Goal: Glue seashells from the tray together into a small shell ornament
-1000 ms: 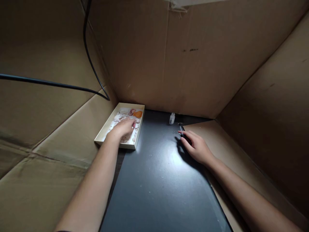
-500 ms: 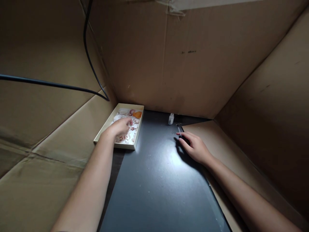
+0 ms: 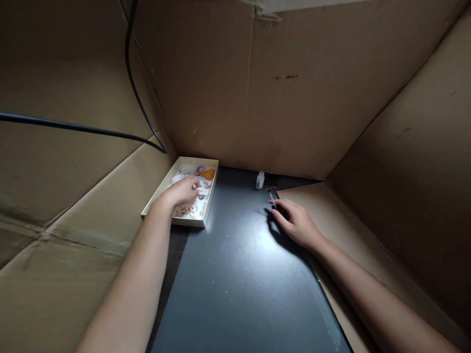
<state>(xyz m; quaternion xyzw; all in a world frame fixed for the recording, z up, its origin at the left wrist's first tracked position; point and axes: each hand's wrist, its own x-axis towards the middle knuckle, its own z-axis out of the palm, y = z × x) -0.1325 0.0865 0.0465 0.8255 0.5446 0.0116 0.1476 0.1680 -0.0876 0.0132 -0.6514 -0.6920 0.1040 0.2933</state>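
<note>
Inside the tray [image 3: 158,203], the left hand [image 3: 180,193] lies palm down over the shells [image 3: 191,208], its fingers [image 3: 195,184] loosely curled with the tips down among them; whether they pinch one shell cannot be told, since the hand covers what is under it. That tray is a shallow cream box at the far left of the dark mat [image 3: 239,279], its long side running away from the person, its far end close to the back cardboard wall [image 3: 257,98]. An orange shell [image 3: 208,173] lies at the far end of the tray, clear of the hand, with pale and reddish pieces around it.

Across the mat, the right hand [image 3: 298,225] rests palm down near the mat's right edge, fingers stretched forward and close together. A thin syringe [image 3: 272,197] lies just past its fingertips; whether they touch it or grip it is too small and shadowed to tell. Just beyond the syringe, a small clear vial [image 3: 260,180] stands upright near the back wall.

Both forearms reach in from below. Cardboard sides close in the space, and a black cable [image 3: 73,127] crosses the left wall.
</note>
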